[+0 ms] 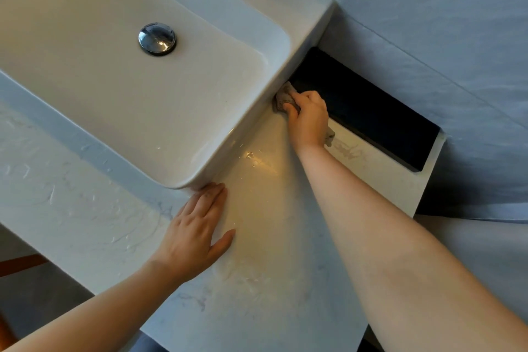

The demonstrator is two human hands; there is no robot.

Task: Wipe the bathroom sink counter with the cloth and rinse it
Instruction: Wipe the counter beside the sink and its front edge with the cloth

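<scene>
The wiping step is in hand: the right hand (308, 120) is closed around a small crumpled grey cloth (285, 96), pressing it onto the pale marble-veined counter (271, 237) at the far right, tight against the right outer wall of the white rectangular ceramic basin (248, 134) and just beside a long black recess (368, 111) in the wall. The left hand (197, 231) lies flat and spread on the near counter, fingertips touching the basin's near corner, seemingly as a brace. Wet streaks show on the counter left and near. Next, I judge, the cloth must be drawn along the basin's foot, then carried to the tap for rinsing. The tap is cut off at the top edge; most of the cloth hides under the hand; the recess's contents cannot be made out
</scene>
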